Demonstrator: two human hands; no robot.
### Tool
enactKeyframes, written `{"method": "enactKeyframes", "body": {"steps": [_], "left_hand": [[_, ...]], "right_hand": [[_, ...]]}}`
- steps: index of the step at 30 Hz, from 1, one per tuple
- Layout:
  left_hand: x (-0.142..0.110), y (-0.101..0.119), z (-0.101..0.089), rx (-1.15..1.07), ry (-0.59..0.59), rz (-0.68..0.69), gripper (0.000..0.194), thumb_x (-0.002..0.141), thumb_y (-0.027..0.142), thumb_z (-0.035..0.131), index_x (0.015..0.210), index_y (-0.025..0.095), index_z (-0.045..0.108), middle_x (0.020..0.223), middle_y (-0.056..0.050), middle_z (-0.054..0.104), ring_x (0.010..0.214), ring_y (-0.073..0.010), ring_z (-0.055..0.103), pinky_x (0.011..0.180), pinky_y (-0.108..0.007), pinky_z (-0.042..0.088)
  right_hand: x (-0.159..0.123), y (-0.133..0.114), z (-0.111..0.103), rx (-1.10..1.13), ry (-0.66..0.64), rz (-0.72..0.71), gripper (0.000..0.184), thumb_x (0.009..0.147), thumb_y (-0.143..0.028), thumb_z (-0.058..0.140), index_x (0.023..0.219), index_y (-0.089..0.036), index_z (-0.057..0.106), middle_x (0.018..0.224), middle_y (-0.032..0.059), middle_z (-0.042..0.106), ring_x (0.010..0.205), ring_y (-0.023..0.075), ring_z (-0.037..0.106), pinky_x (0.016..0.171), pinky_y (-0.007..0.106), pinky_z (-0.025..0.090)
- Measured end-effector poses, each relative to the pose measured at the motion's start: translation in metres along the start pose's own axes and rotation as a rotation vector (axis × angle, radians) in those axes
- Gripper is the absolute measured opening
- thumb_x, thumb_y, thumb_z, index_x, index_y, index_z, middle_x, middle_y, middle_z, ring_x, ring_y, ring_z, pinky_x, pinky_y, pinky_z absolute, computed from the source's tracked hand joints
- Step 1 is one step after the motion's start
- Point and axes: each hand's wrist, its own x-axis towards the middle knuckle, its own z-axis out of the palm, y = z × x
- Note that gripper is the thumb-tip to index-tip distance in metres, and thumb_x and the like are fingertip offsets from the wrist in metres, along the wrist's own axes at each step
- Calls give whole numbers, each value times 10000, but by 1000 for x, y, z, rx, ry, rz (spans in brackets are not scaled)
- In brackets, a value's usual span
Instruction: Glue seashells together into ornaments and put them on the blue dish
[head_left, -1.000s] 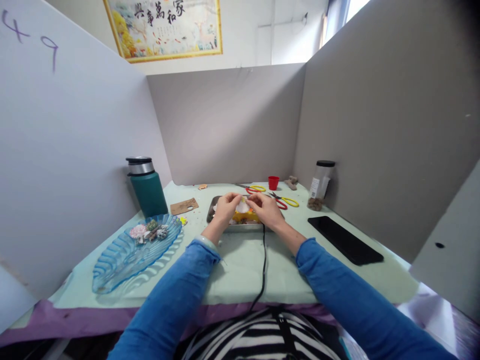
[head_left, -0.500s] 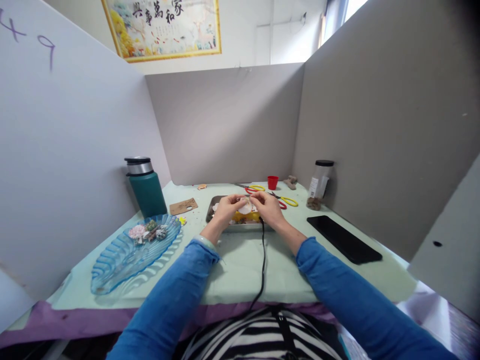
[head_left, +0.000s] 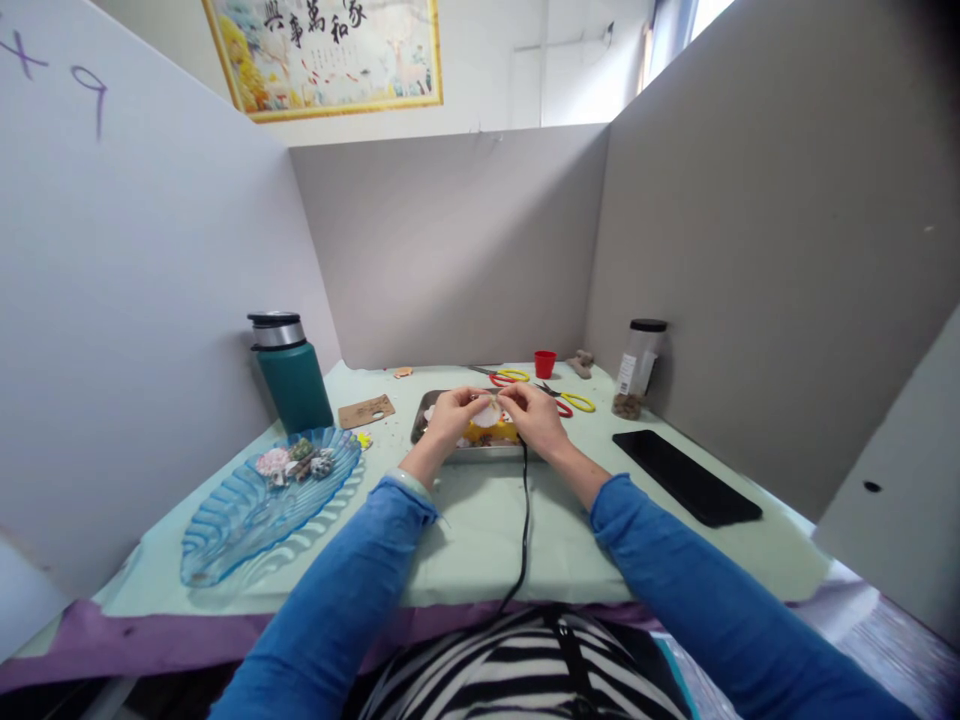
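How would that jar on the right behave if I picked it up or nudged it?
The jar is probably light for its size, since the brown pieces fill only its bottom. Being tall and narrow, it might tip if pushed high up. Its round body would likely roll once down.

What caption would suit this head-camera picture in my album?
Left hand and right hand hold a white piece over a metal tray; blue dish nearby.

At lower left and lower right, blue sleeves (head_left: 330, 610) end in creased cuffs (head_left: 611, 505); a pale bracelet (head_left: 411, 482) edges the left one. Bottom centre shows a black-and-white striped top (head_left: 502, 672) with a black strap (head_left: 571, 655).
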Motion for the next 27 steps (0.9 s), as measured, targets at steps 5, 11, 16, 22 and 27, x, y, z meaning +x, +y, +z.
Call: {"method": "enactKeyframes", "body": {"steps": [5,11,16,22,27], "left_hand": [[-2,4,2,24,-24,27,298,648,355,745,836,129,700,782,-49,674,688,-134,582,668,-250,450],[-3,5,3,47,-43,46,277,639,307,755,852,137,707,824,-55,677,747,-144,584,709,-259,456],[-5,9,6,44,-22,45,293,673,384,726,813,131,682,764,-40,655,685,-129,562,663,-247,445],[-2,5,4,36,47,-4,337,657,441,717,731,120,643,631,-4,585,566,-99,489,554,-225,390],[0,-1,2,56,44,-25,386,658,479,713,757,109,660,635,-10,590,559,-99,484,537,-223,373]], "right_hand": [[0,2,1,-7,18,-11,172,831,-320,528,816,-200,650,808,41,678,727,182,600,695,294,443],[-1,5,1,-3,24,-31,193,852,-315,498,856,-200,653,829,45,678,753,187,601,710,296,448],[-1,3,0,-18,25,-39,163,847,-295,518,824,-198,646,802,38,669,719,179,591,688,291,441],[-2,-2,-2,5,-7,-85,172,839,-284,549,947,-193,646,864,48,668,714,173,591,695,300,449],[-2,-5,-3,26,-47,-191,130,850,-256,540,869,-197,654,869,54,665,796,185,594,735,311,450]]}}
